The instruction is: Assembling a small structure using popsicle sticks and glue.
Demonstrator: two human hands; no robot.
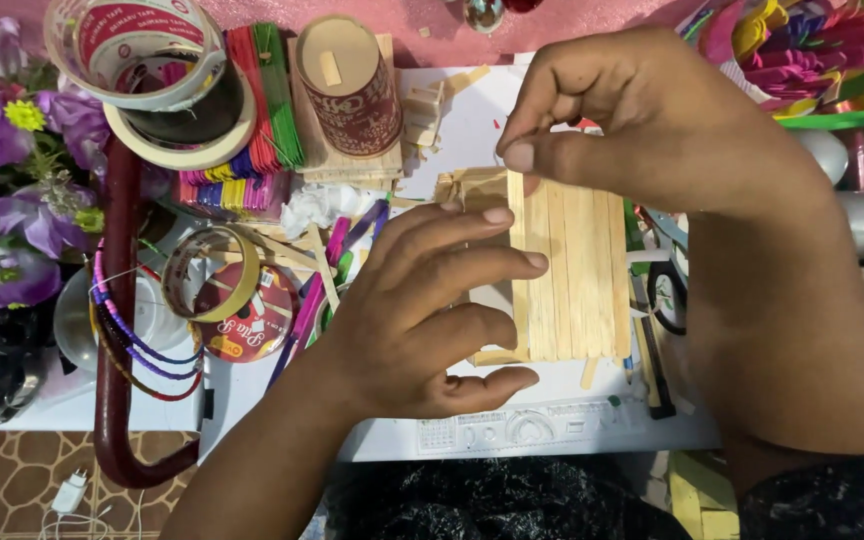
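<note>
Centre of frame: a flat panel of pale wooden craft sticks laid edge to edge [567, 275], lying on a white work board [472, 130]. Roughly eight sticks sit flush, with a cross stick showing at the bottom edge; judged from this, the panel is mostly assembled, its left edge and upper left corner in hand. The left hand [432, 310] lies flat, fingers spread, pressing the panel's left side, closed on nothing. The right hand [642, 110], above, pinches thumb to forefinger at the upper left corner; what it holds is too small to tell. Upper left: stacked rolls of tape [152, 70], a bundle of coloured sticks [252, 120], a red patterned paper cup [352, 85]. Purple artificial flowers [12, 170] at the far left.
</note>
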